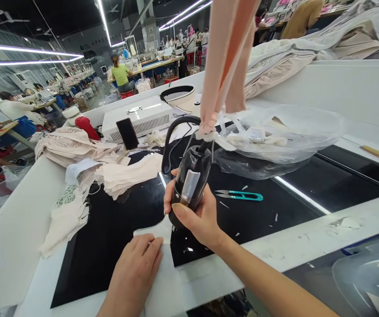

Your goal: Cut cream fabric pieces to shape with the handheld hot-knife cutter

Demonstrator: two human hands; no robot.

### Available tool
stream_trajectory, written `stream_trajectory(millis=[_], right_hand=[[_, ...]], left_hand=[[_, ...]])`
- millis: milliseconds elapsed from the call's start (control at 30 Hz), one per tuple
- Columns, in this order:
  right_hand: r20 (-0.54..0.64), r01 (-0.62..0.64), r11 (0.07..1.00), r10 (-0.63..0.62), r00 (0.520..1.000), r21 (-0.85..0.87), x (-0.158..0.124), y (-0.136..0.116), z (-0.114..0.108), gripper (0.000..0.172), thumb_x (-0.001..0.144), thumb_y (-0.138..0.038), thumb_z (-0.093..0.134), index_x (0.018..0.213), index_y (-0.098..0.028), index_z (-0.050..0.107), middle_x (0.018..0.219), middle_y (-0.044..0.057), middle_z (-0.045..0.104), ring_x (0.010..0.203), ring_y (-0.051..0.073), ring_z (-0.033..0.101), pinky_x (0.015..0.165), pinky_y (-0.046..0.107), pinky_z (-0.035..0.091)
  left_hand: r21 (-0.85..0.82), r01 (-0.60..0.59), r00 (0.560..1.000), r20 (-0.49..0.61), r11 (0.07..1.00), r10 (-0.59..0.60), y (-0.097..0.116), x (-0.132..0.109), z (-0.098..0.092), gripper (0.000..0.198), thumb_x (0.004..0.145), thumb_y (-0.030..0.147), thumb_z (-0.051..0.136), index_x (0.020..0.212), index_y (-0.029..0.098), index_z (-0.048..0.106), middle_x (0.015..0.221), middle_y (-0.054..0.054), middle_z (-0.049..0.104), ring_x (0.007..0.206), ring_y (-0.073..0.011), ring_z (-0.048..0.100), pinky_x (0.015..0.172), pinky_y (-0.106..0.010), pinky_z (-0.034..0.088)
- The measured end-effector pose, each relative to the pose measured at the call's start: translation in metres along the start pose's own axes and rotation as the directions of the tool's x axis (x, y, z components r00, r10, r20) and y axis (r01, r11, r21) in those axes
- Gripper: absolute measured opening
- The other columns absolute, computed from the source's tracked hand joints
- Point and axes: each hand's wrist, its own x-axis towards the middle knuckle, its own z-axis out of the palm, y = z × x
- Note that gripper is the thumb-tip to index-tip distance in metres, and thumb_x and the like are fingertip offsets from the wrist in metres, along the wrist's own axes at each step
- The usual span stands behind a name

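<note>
My right hand (198, 215) is wrapped round a black hand-held tool (191, 176) with a silver strip down its front. The tool hangs by a pink cloth strip (224, 66) tied to its top, and a black cord (176, 127) loops off it. Its lower end sits over a white fabric piece (163, 273) lying on the black work surface (110, 237). My left hand (135, 266) lies flat on that white fabric, fingers stretched out, just left of the tool.
Teal thread snips (240, 195) lie right of the tool. Stacks of cream fabric pieces (126, 174) and a phone (128, 133) against a white box (139, 116) stand behind. A clear plastic bag (275, 132) with pieces is at right. People sit at sewing tables beyond.
</note>
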Motion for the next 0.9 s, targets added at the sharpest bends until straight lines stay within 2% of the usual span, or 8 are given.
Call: stream_trajectory(millis=[67, 167, 233, 333, 533, 700, 900], right_hand=[[0.009, 0.0, 1.0, 0.0, 1.0, 0.017, 0.001, -0.001, -0.001, 0.044, 0.078, -0.056, 0.08, 0.094, -0.026, 0.051, 0.077, -0.003, 0.061, 0.056, 0.014, 0.057, 0.051, 0.031, 0.05], [0.021, 0.007, 0.999, -0.008, 1.0, 0.038, 0.0, -0.003, -0.001, 0.045, 0.078, -0.055, 0.08, 0.098, -0.027, 0.051, 0.076, -0.003, 0.062, 0.054, 0.013, 0.056, 0.049, 0.03, 0.049], [0.018, 0.022, 0.999, -0.023, 1.0, 0.036, -0.002, -0.003, -0.002, 0.046, 0.078, -0.055, 0.08, 0.101, -0.027, 0.053, 0.076, -0.003, 0.063, 0.054, 0.014, 0.058, 0.05, 0.03, 0.05], [0.021, 0.037, 0.999, -0.038, 0.999, 0.023, -0.005, -0.001, -0.002, 0.046, 0.078, -0.054, 0.081, 0.102, -0.026, 0.054, 0.076, -0.002, 0.065, 0.055, 0.015, 0.06, 0.052, 0.031, 0.052], [0.056, 0.032, 0.999, -0.032, 0.998, 0.017, -0.009, 0.004, -0.002, 0.044, 0.078, -0.053, 0.082, 0.101, -0.026, 0.054, 0.077, -0.001, 0.065, 0.056, 0.015, 0.061, 0.052, 0.03, 0.053], [0.08, 0.057, 0.998, -0.058, 0.995, 0.011, -0.013, 0.003, -0.007, 0.037, 0.083, -0.046, 0.08, 0.103, -0.026, 0.055, 0.077, 0.0, 0.065, 0.057, 0.015, 0.062, 0.053, 0.03, 0.055], [0.071, 0.076, 0.997, -0.079, 0.994, 0.033, -0.017, -0.002, -0.014, 0.043, 0.084, -0.045, 0.079, 0.115, -0.026, 0.056, 0.077, 0.0, 0.065, 0.057, 0.014, 0.063, 0.052, 0.029, 0.057]], left_hand=[[0.013, -0.06, 0.997, 0.041, 0.998, 0.06, -0.01, 0.0, 0.0, 0.032, 0.103, 0.01, 0.043, 0.128, 0.021, 0.06, 0.116, -0.009, 0.071, 0.104, -0.0245, 0.072, 0.091, -0.04, 0.063], [-0.033, -0.187, 0.973, 0.134, 0.982, 0.189, -0.033, 0.004, -0.006, 0.048, 0.095, -0.003, 0.043, 0.129, 0.024, 0.061, 0.129, -0.005, 0.069, 0.124, -0.0227, 0.065, 0.11, -0.047, 0.053], [-0.083, -0.232, 0.956, 0.162, 0.969, 0.243, -0.046, 0.006, -0.012, 0.051, 0.092, -0.006, 0.043, 0.128, 0.025, 0.062, 0.132, -0.003, 0.069, 0.129, -0.0209, 0.062, 0.114, -0.048, 0.049], [-0.128, -0.241, 0.958, 0.128, 0.962, 0.257, -0.053, 0.011, -0.017, 0.049, 0.093, -0.005, 0.041, 0.126, 0.022, 0.063, 0.13, -0.005, 0.071, 0.126, -0.0198, 0.064, 0.114, -0.047, 0.049], [-0.136, -0.09, 0.995, 0.024, 0.987, 0.094, -0.051, 0.027, -0.008, 0.041, 0.099, 0.002, 0.041, 0.131, 0.019, 0.059, 0.133, -0.01, 0.066, 0.125, -0.0205, 0.064, 0.107, -0.039, 0.056], [-0.099, -0.141, 0.989, 0.023, 0.985, 0.144, -0.056, 0.034, 0.01, 0.041, 0.097, 0.001, 0.042, 0.132, 0.015, 0.058, 0.127, -0.011, 0.067, 0.125, -0.0245, 0.064, 0.109, -0.042, 0.055], [-0.1, -0.143, 0.99, -0.022, 0.985, 0.142, -0.061, 0.025, 0.015, 0.032, 0.102, 0.007, 0.042, 0.127, 0.016, 0.06, 0.124, -0.009, 0.068, 0.117, -0.0225, 0.067, 0.1, -0.038, 0.06]])
